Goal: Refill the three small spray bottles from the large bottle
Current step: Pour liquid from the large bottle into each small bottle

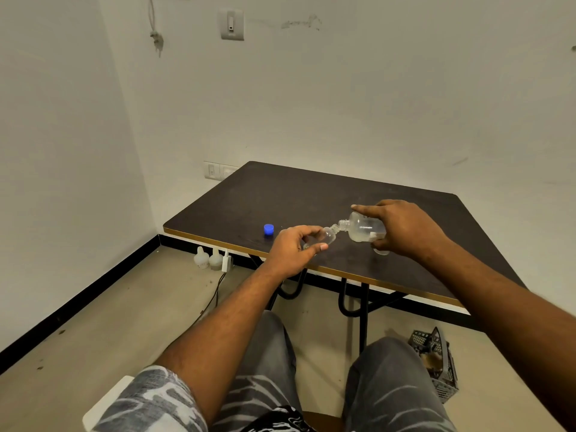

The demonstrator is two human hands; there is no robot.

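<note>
Left hand (291, 247): fingers closed around small bottle (327, 236), held above table (311, 194) front edge.
Right hand (402, 227): gripping large bottle (361, 227), tilted, neck at small bottle's mouth, apparently touching.
Blue cap (268, 229): on table, left of hands.

Large clear bottle (363, 228), uncapped, tipped on its side with threaded neck pointing left and slightly down; a little cloudy liquid pooled along the lower side; gripped from above by right hand (402, 227). Small clear bottle (327, 235), open-topped, tilted with mouth up toward the large bottle's neck, mouths touching or just apart, cannot tell; pinched in left hand (293, 249) fingers (321, 247) above the counter (280, 194). Blue cap (268, 229) upright on the counter, left of both bottles, near the front edge.
</note>
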